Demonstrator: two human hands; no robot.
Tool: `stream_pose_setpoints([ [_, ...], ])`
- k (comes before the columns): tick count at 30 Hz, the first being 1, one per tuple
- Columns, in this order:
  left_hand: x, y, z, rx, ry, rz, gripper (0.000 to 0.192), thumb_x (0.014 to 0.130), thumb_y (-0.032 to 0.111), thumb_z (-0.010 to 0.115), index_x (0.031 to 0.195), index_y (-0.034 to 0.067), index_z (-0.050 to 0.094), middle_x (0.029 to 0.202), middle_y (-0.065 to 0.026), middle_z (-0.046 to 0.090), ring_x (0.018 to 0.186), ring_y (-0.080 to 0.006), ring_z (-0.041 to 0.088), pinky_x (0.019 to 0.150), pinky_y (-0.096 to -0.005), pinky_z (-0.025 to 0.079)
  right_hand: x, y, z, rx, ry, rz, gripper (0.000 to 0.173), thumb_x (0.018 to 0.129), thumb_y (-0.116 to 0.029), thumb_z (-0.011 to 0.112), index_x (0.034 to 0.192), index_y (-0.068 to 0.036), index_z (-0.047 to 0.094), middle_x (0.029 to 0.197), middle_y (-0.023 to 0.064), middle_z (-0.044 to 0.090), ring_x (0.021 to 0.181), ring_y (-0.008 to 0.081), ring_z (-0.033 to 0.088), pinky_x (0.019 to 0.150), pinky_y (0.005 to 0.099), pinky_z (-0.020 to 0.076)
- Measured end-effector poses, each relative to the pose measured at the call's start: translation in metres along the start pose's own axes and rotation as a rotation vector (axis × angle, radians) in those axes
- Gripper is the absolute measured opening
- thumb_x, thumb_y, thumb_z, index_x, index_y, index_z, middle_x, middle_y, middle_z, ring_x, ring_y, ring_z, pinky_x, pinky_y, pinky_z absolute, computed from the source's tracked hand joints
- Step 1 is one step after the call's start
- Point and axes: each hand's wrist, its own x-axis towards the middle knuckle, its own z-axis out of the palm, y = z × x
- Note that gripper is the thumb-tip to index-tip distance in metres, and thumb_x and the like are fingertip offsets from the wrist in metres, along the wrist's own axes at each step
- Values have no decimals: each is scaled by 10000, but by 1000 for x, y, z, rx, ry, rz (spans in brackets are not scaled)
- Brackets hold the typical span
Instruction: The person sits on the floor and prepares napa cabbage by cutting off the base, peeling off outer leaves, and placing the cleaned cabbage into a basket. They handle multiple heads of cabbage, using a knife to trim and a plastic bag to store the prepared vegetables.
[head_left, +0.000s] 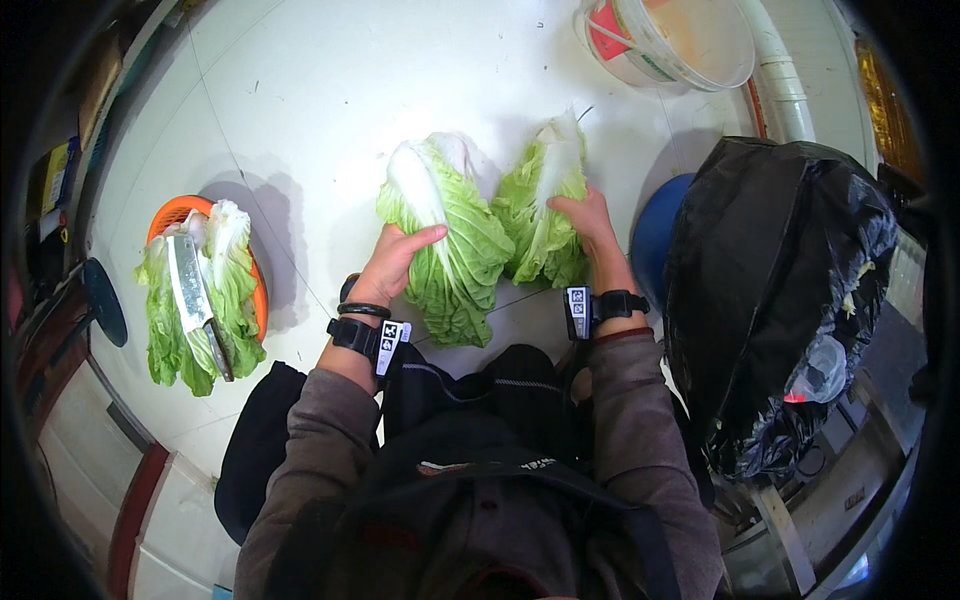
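Observation:
My left hand (397, 259) grips a large bundle of napa cabbage leaves (457, 247), thumb across the white rib. To its right, my right hand (585, 214) holds a smaller piece of napa cabbage (540, 202) by its side. The two pieces lie close together, with their white ends away from me and leafy ends towards me. At the left, an orange plastic basket (261, 300) holds more cabbage leaves (232, 262). A cleaver (189, 281) rests on top of them, its handle pointing towards me. Both wrists wear black straps with printed tags.
A white plastic bucket (637, 52) stands on the tiled floor (322, 75) at the upper right, near a white pipe (784, 82). A large black plastic bag (757, 285) is at my right, partly over a blue round object (656, 232). Shelving (112, 82) lines the far left.

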Motion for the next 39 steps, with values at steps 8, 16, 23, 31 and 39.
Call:
stream_pose_setpoints([
  [8,-33,72,95,644,29,147,652,946,397,540,1375,-74,398,1351,-204,481,1240,-236,477,1040,-373,390,-86,-84,31,178,-63,-136,502,774,-116,733,1216,42,554,1080,123,650,933,190,631,819,310,497],
  [16,-140,134,179,197,-409,47,744,988,541,386,1442,-45,323,1478,-186,339,1371,-331,299,1126,-457,281,-207,-148,28,496,-148,-379,479,838,-145,590,1268,40,484,1116,140,613,961,219,631,826,335,516],
  [23,-258,175,189,557,-419,508,475,955,242,582,1352,-2,490,1400,-186,435,1210,-240,508,873,-319,532,-294,-146,-4,984,-525,-353,522,905,-258,491,1339,29,442,1256,174,562,1109,293,588,956,417,488],
  [31,-285,130,201,152,-351,258,481,906,209,662,1292,-24,494,1199,-128,624,972,-185,646,813,-304,541,-371,-126,-8,941,-662,-471,479,1002,-288,423,1345,45,446,1287,167,564,1127,278,588,980,401,477],
  [39,-320,114,187,333,-81,634,351,925,12,531,1276,2,526,981,-105,692,845,-159,673,729,-279,554,-407,-92,4,936,-574,-464,402,1001,-222,419,1298,40,487,1225,140,596,1045,253,624,908,388,521],
])
